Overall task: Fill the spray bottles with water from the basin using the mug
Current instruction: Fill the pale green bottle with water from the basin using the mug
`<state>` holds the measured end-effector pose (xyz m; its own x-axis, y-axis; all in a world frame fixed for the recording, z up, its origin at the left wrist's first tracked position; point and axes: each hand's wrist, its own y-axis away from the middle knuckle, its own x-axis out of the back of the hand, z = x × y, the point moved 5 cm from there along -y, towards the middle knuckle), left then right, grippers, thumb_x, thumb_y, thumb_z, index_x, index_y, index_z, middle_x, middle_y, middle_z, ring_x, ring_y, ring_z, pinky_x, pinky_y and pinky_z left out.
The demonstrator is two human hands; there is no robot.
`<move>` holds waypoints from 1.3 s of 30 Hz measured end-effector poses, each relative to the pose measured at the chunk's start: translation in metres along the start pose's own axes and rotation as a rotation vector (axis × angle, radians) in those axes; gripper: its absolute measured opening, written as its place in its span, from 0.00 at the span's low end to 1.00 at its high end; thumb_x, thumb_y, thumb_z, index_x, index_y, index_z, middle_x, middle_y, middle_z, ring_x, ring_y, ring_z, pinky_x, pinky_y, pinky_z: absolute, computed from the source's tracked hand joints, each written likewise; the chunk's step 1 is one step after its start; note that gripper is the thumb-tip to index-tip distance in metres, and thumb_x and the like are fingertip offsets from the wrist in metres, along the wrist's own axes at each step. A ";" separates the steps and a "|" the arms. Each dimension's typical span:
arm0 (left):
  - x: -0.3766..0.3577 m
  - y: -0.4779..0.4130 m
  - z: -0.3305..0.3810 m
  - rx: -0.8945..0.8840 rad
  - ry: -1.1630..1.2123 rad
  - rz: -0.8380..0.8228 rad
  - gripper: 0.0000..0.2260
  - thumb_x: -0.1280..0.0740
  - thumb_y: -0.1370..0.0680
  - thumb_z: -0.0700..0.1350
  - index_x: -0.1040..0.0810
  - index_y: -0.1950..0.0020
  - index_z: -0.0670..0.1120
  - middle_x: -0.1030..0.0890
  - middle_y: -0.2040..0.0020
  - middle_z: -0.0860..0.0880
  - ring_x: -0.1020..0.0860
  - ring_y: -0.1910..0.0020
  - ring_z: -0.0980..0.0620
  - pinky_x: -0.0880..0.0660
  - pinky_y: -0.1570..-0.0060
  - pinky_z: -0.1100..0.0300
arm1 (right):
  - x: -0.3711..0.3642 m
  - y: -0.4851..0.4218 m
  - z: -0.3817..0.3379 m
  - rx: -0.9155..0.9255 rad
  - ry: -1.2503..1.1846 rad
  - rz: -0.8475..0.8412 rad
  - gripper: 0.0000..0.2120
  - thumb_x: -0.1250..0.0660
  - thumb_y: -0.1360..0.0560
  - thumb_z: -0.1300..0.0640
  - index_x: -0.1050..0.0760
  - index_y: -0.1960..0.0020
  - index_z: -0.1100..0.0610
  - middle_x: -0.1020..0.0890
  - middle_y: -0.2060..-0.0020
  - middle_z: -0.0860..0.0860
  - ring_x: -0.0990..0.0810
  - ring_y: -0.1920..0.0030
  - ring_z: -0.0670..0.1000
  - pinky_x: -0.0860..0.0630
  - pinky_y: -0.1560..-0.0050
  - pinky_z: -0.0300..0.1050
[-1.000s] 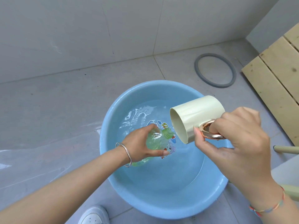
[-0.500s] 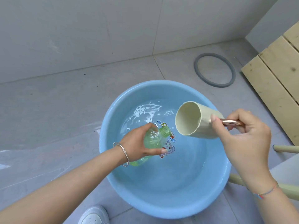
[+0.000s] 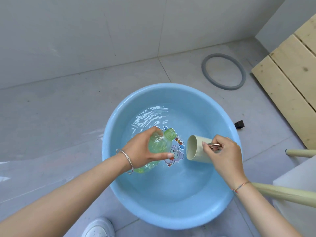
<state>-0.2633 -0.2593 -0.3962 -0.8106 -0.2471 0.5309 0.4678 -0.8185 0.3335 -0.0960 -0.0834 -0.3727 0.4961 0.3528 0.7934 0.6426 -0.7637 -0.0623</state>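
A round blue basin [image 3: 119,117] of rippling water stands on the grey floor. Over its left half my left hand [image 3: 145,149] grips a green see-through spray bottle [image 3: 159,144], tilted, its open threaded neck pointing up and right. The bottle carries no spray head. To its right my right hand [image 3: 222,154] holds a cream mug [image 3: 196,151] by its shiny copper handle. The mug lies on its side low inside the basin, mouth facing left toward the bottle.
A grey rubber ring [image 3: 224,71] lies on the floor behind the basin. Pale wooden planks [image 3: 290,79] lean at the right. A small black block [image 3: 239,124] sits by the basin's right rim. Cream furniture legs [image 3: 282,194] and a white shoe [image 3: 99,228] are close by.
My right hand has brought the mug down from above the bottle's neck into the basin, turning its mouth to the left. The bottle has stayed in my left hand.
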 end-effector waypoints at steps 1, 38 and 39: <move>0.000 0.000 0.000 0.002 -0.001 0.003 0.34 0.31 0.42 0.73 0.30 0.43 0.57 0.22 0.47 0.59 0.24 0.46 0.56 0.28 0.42 0.57 | -0.001 0.001 0.001 -0.003 0.005 -0.002 0.24 0.26 0.31 0.61 0.41 0.71 0.50 0.34 0.76 0.45 0.33 0.68 0.46 0.39 0.62 0.46; 0.001 0.001 0.002 -0.015 -0.020 0.015 0.35 0.30 0.40 0.71 0.29 0.40 0.54 0.22 0.45 0.57 0.24 0.44 0.55 0.28 0.43 0.57 | 0.075 0.005 -0.057 -0.113 -0.688 0.137 0.19 0.25 0.31 0.57 0.34 0.71 0.57 0.26 0.76 0.47 0.28 0.66 0.51 0.34 0.65 0.35; 0.001 0.002 0.002 -0.017 -0.025 0.016 0.34 0.30 0.40 0.70 0.29 0.40 0.54 0.22 0.45 0.58 0.24 0.45 0.55 0.28 0.44 0.58 | 0.075 0.005 -0.060 -0.107 -0.670 0.131 0.20 0.23 0.33 0.55 0.34 0.70 0.58 0.26 0.76 0.48 0.28 0.68 0.48 0.34 0.66 0.34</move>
<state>-0.2626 -0.2598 -0.3931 -0.7938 -0.2477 0.5554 0.4748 -0.8231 0.3116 -0.0901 -0.0933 -0.2769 0.8417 0.4856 0.2360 0.5085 -0.8599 -0.0445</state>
